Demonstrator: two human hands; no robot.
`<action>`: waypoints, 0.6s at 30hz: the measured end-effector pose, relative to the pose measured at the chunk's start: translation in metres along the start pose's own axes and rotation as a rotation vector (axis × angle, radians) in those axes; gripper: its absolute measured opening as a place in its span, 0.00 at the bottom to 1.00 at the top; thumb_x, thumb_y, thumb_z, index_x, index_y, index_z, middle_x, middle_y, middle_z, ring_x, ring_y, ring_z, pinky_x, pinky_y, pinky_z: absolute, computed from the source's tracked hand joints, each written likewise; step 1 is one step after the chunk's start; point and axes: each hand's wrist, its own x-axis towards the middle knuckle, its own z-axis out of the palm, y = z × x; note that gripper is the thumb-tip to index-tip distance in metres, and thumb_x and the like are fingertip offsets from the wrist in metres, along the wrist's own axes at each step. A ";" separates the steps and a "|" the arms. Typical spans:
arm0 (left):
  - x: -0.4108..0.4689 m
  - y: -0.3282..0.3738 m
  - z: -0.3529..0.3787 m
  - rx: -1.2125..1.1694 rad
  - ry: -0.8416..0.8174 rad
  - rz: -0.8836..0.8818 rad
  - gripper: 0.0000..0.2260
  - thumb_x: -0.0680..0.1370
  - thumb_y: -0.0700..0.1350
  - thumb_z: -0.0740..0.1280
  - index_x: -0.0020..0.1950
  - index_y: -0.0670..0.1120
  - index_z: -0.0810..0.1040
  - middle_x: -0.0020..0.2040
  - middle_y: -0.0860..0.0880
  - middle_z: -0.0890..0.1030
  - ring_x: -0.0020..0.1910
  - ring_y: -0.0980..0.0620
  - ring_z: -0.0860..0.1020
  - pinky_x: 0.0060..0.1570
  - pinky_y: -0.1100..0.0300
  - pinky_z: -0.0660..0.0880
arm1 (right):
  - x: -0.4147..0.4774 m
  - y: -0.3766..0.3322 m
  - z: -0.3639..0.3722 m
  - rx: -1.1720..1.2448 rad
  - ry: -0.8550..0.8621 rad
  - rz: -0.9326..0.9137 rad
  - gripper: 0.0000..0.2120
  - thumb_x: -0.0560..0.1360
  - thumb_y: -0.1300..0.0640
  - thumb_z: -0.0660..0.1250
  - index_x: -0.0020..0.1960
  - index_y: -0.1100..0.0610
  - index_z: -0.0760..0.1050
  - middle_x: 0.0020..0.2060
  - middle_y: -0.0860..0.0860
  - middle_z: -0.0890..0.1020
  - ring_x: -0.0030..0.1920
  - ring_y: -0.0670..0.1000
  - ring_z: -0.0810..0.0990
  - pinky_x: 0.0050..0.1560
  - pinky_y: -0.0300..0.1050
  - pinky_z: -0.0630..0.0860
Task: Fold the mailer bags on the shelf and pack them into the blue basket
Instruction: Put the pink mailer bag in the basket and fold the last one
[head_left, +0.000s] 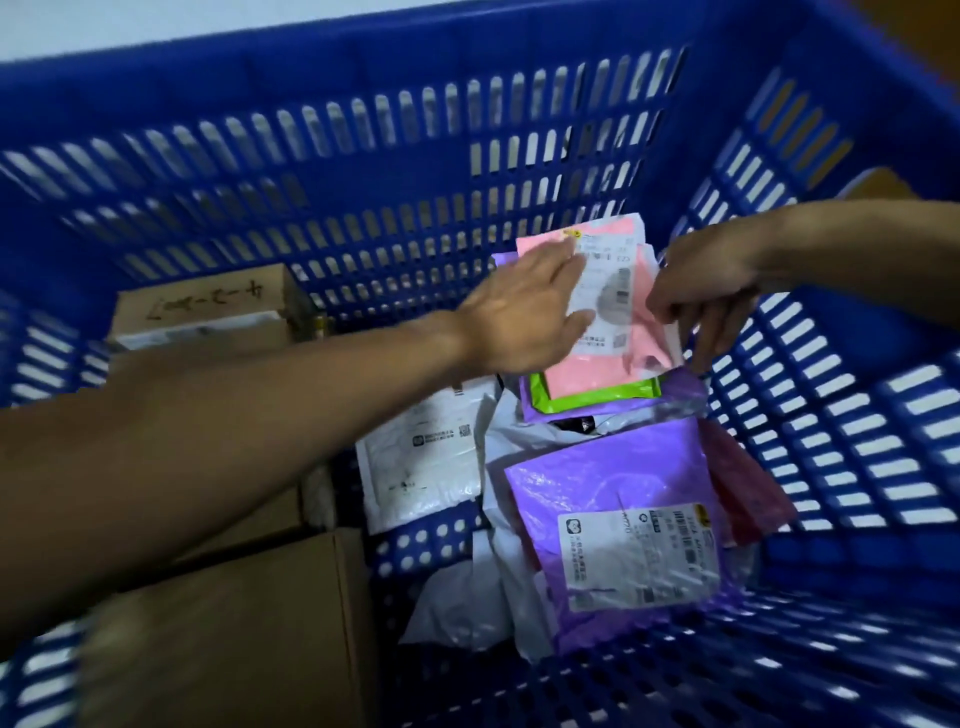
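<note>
- Pink mailer bag (592, 371) lies inside the blue basket (363, 156), on top of a stack directly under our two hands, with its shipping label facing up.
- Our left hand (524, 317) lies flat on it with fingers straight and grasps nothing. We judge that it presses the bag down so the plastic does not spring open.
- Our right hand (711, 286) pinches the bag's edge on its own side, likely to square it over the green-edged bag (597, 397) beneath.
- Nearer to us than both hands, a purple mailer bag (613, 478) and white mailer bags (421, 467) overlap loosely.
- Below our left forearm, cardboard boxes (249, 623) fill that side of the basket, which we think is why the bags go in towards the right hand.
- The shelf is out of view, so we cannot tell how many bags remain.
</note>
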 end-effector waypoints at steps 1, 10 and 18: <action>0.002 0.002 0.007 -0.009 -0.013 0.008 0.32 0.85 0.58 0.51 0.82 0.41 0.48 0.83 0.42 0.46 0.81 0.45 0.45 0.80 0.47 0.48 | -0.001 0.001 -0.002 -0.121 0.054 0.000 0.13 0.79 0.62 0.57 0.50 0.70 0.76 0.42 0.60 0.85 0.40 0.61 0.86 0.39 0.50 0.82; 0.014 0.020 0.054 -0.070 0.211 -0.034 0.36 0.78 0.56 0.39 0.80 0.34 0.51 0.81 0.36 0.49 0.81 0.43 0.47 0.79 0.50 0.46 | 0.045 0.013 0.053 -0.405 0.678 -0.517 0.35 0.73 0.44 0.46 0.69 0.66 0.67 0.73 0.64 0.66 0.72 0.63 0.67 0.70 0.58 0.67; 0.033 0.010 0.055 0.055 0.174 0.115 0.36 0.76 0.52 0.38 0.81 0.34 0.50 0.80 0.36 0.54 0.81 0.43 0.50 0.79 0.49 0.47 | 0.058 0.015 0.066 -0.363 0.750 -0.728 0.30 0.80 0.50 0.46 0.76 0.65 0.62 0.76 0.60 0.64 0.76 0.56 0.62 0.78 0.46 0.55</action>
